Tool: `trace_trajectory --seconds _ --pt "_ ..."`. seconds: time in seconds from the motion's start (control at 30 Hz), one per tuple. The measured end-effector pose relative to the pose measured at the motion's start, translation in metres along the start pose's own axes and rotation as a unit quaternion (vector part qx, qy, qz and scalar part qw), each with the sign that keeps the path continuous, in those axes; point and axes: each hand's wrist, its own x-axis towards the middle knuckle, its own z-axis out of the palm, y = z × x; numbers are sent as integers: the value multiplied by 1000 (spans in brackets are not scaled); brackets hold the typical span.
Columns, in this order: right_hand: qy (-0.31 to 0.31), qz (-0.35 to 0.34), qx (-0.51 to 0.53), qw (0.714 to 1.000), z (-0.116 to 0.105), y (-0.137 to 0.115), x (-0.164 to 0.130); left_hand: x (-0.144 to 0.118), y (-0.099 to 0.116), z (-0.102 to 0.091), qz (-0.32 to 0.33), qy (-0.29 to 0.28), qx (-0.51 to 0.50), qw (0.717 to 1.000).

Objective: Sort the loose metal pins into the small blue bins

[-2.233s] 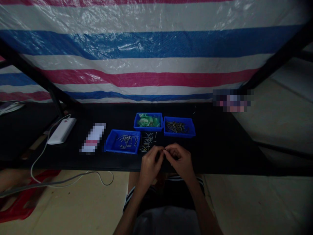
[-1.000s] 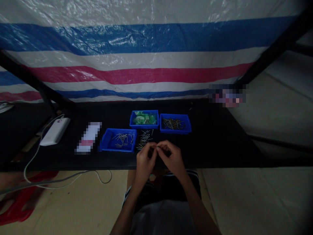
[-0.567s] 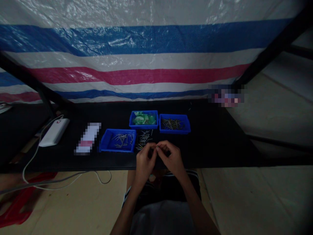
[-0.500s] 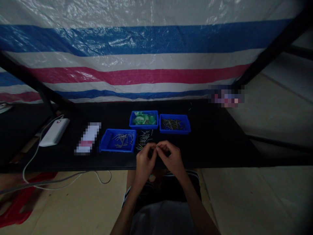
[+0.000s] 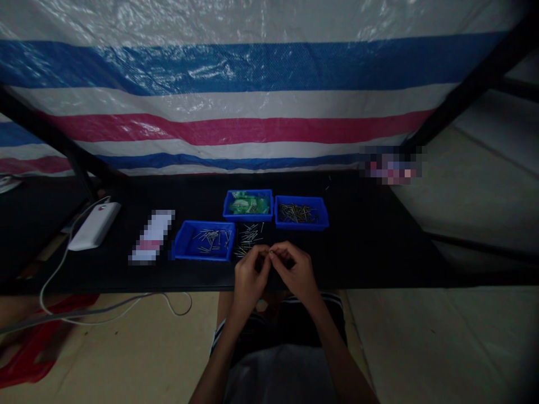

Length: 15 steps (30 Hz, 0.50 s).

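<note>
On the far left of the black bench (image 5: 379, 241) a white power bank (image 5: 93, 226) lies with its cable (image 5: 105, 314) drooping over the near edge, where a sleeve or knee could snag it and drag it off. Right of it, the near blue tray of pins (image 5: 204, 241) sits just beside a loose heap of pins (image 5: 249, 238), which could roll if brushed. The left hand (image 5: 247, 278) and the right hand (image 5: 298, 275) meet at the near edge, fingers pinched almost shut on a small metal pin (image 5: 270, 253) held between their tips (too small to tell how firmly). A slip there would likely drop it onto the lap or floor. Beyond stand the tray of green parts (image 5: 248, 204) and, rightmost, the far blue tray of pins (image 5: 301, 212), well within elbow range of a hasty reach.
</note>
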Motion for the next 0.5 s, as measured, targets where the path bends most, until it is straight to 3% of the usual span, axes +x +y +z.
trace_trajectory --seconds 0.5 --pt "2 -18 4 1000 0 0 0 0 1 0 5 16 -5 1000"
